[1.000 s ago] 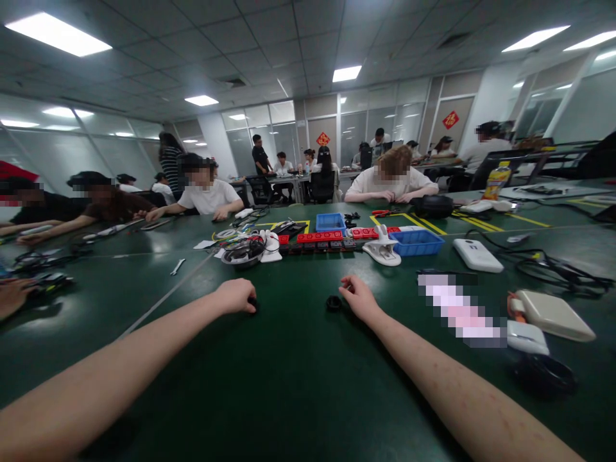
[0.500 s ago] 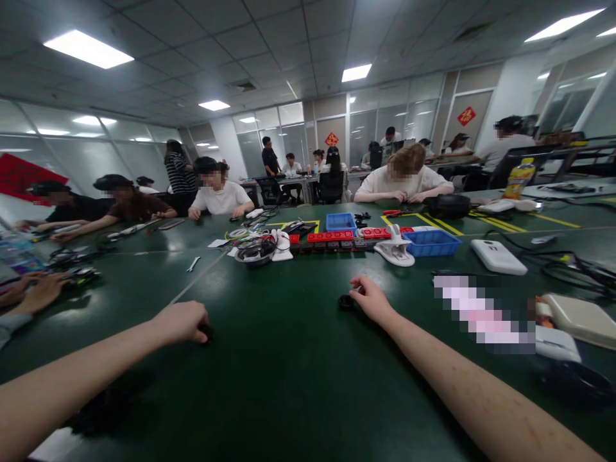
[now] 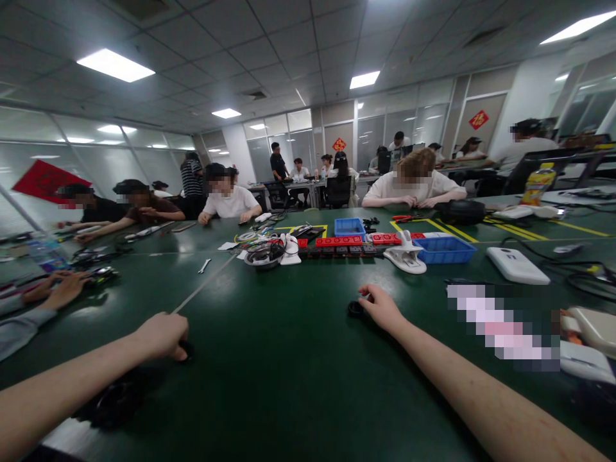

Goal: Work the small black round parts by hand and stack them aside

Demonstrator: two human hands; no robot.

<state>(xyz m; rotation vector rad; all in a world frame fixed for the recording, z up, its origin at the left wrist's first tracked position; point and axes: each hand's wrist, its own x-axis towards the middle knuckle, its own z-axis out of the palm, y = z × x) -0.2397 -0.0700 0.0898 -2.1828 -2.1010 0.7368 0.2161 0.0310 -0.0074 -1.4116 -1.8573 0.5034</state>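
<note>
Head view: nearer than the red strip [image 3: 342, 242], left hand [image 3: 163, 335] pinches a black bit [image 3: 187, 351], apart from the ring [image 3: 355, 309] by right hand [image 3: 381, 306], whose grip I can't tell.

A wrench [image 3: 205, 265] lies left of a dish of cables [image 3: 264, 264]; a white clip [image 3: 405, 259] sits before a red power strip [image 3: 337, 242], just beside a blue tray [image 3: 447, 252]; farther right, a yellow-capped bottle [image 3: 536, 187] stands.

Two hands [image 3: 166, 335] [image 3: 382, 308] have one black piece [image 3: 188, 351] [image 3: 355, 309] each; two blue bins [image 3: 447, 255] [image 3: 350, 234] show.
</note>
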